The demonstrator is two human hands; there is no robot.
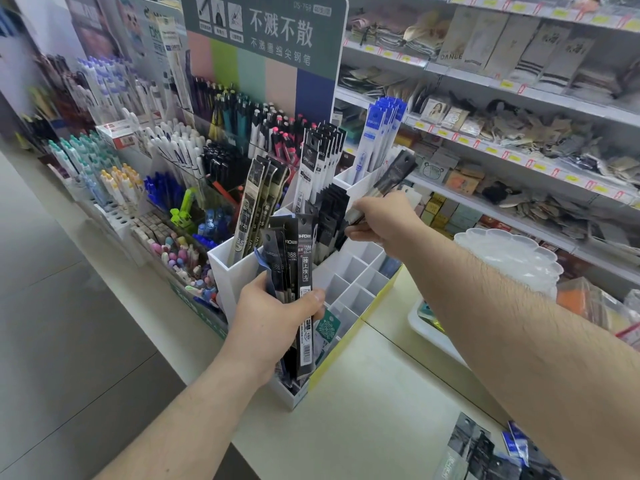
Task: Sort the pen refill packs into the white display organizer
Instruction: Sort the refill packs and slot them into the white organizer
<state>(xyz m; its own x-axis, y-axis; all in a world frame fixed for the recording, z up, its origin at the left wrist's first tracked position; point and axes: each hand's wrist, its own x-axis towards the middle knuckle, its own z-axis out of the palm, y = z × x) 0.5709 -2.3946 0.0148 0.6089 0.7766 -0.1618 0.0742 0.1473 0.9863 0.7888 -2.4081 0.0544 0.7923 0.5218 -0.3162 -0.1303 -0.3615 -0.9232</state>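
White plastic fills the middle of the frame: the display organizer [349,271] sits on the pale desk [374,393], its grid of square compartments open toward you. Your left hand [273,320], low and centre, grips a fanned bundle of black refill packs [294,261], thumb pressed across the front of them, their lower ends reaching down in front of the organizer's near corner. Your right hand [381,220], just right of centre, pinches a single dark pack [384,183] that tilts up and to the right, above the organizer's middle rows and close to the short black packs [332,209] already standing there. Behind those, tall black-and-white packs [320,168] stand upright in a rear slot, with blue packs [379,140] in the slot further right. Grey packs [258,202] lean in the tall left compartment. More loose packs [491,452] lie on the desk at the lower right edge of the frame. Pens [180,150] crowd the racks to the left, and store shelves [519,98] run across the upper right.
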